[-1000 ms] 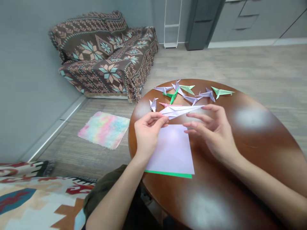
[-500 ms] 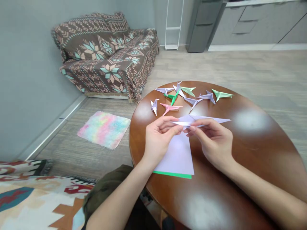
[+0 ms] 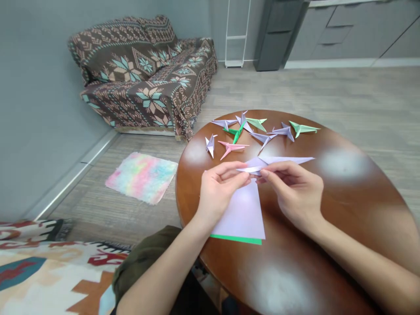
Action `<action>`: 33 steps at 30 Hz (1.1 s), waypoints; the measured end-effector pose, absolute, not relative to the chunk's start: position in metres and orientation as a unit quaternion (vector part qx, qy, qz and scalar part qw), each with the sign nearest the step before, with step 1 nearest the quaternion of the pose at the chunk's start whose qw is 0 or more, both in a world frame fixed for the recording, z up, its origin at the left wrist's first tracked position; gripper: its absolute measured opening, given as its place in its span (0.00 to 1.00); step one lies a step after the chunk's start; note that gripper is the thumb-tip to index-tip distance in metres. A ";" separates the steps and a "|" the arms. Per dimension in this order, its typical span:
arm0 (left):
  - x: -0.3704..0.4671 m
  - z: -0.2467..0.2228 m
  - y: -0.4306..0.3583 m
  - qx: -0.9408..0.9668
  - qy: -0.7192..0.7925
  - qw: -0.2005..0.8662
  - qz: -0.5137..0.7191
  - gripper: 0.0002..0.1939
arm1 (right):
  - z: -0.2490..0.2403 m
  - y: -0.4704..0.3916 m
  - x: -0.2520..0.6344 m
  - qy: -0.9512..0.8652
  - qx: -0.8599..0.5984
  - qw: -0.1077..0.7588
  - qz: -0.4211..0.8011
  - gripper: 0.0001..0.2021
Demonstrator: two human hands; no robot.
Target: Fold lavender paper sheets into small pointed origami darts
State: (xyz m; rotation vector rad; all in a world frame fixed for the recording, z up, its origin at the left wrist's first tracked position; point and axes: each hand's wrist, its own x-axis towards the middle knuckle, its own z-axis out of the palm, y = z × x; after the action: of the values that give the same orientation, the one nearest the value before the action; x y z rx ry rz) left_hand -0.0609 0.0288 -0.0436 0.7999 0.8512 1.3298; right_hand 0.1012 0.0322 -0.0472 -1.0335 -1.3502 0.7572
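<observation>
A partly folded lavender origami paper (image 3: 288, 160) is held above the table, its long point reaching out to the right. My left hand (image 3: 220, 188) pinches its left end between thumb and fingers. My right hand (image 3: 297, 192) grips the middle, the thumb pressed on a folded flap and the other fingers partly hidden behind. Under the hands lies a stack of square paper, a lavender sheet (image 3: 244, 214) on top with a green sheet (image 3: 236, 239) showing along the near edge.
Folded paper cranes, among them a pink crane (image 3: 231, 148), a dark green crane (image 3: 236, 132) and a light green crane (image 3: 302, 129), lie toward the far side of the round brown table (image 3: 344, 210). A covered sofa (image 3: 147, 83) and a fluffy rug (image 3: 141, 177) are beyond.
Both hands keep hold of the lavender paper. My right hand has shifted slightly right, its thumb moving up onto the flap. The cranes and the sheets stay put.
</observation>
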 end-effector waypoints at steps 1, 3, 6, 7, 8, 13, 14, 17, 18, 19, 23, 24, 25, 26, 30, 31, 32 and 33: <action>-0.060 -0.043 0.028 0.362 0.376 0.624 0.582 0.13 | -0.047 0.032 0.101 -0.587 -0.443 0.594 0.326 0.05; -0.057 -0.041 0.026 0.370 0.389 0.607 0.586 0.11 | -0.047 0.030 0.101 -0.595 -0.439 0.590 0.324 0.04; -0.055 -0.040 0.024 0.359 0.411 0.587 0.598 0.08 | -0.046 0.028 0.098 -0.589 -0.441 0.599 0.316 0.04; -0.054 -0.040 0.024 0.359 0.416 0.582 0.600 0.07 | -0.046 0.027 0.097 -0.582 -0.443 0.605 0.314 0.05; -0.054 -0.040 0.024 0.360 0.419 0.577 0.601 0.07 | -0.046 0.027 0.096 -0.576 -0.444 0.612 0.312 0.05; -0.054 -0.042 0.024 0.359 0.415 0.573 0.609 0.07 | -0.048 0.025 0.095 -0.573 -0.438 0.626 0.296 0.06; -0.053 -0.042 0.024 0.357 0.412 0.576 0.609 0.08 | -0.048 0.024 0.095 -0.573 -0.436 0.629 0.294 0.06; -0.053 -0.043 0.023 0.356 0.407 0.579 0.610 0.08 | -0.048 0.023 0.096 -0.569 -0.437 0.634 0.288 0.06; -0.053 -0.043 0.023 0.356 0.406 0.578 0.612 0.08 | -0.047 0.023 0.095 -0.569 -0.441 0.633 0.284 0.06; -0.053 -0.043 0.023 0.358 0.405 0.575 0.614 0.08 | -0.046 0.022 0.095 -0.570 -0.444 0.632 0.280 0.06; -0.053 -0.044 0.023 0.364 0.402 0.570 0.617 0.08 | -0.043 0.021 0.095 -0.572 -0.454 0.629 0.269 0.06; -0.053 -0.044 0.023 0.364 0.401 0.571 0.617 0.08 | -0.042 0.021 0.095 -0.573 -0.457 0.627 0.265 0.06; -0.054 -0.043 0.023 0.363 0.401 0.573 0.616 0.08 | -0.041 0.021 0.095 -0.573 -0.461 0.624 0.264 0.06; -0.053 -0.043 0.023 0.362 0.403 0.575 0.614 0.08 | -0.040 0.020 0.095 -0.573 -0.465 0.621 0.264 0.06; -0.050 -0.041 0.020 0.362 0.415 0.573 0.607 0.11 | -0.038 0.018 0.095 -0.571 -0.475 0.611 0.275 0.07; -0.049 -0.040 0.020 0.363 0.416 0.573 0.606 0.11 | -0.038 0.018 0.095 -0.572 -0.477 0.609 0.272 0.08; -0.048 -0.040 0.019 0.364 0.416 0.572 0.606 0.12 | -0.038 0.017 0.094 -0.574 -0.477 0.609 0.270 0.09; -0.048 -0.040 0.020 0.364 0.415 0.573 0.606 0.12 | -0.038 0.017 0.094 -0.574 -0.475 0.610 0.270 0.09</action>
State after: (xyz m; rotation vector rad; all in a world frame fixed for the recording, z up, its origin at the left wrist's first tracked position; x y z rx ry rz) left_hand -0.0478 0.0197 -0.0401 0.8536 0.9734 1.4199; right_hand 0.0938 0.0175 -0.0381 -1.0970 -1.3240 0.6243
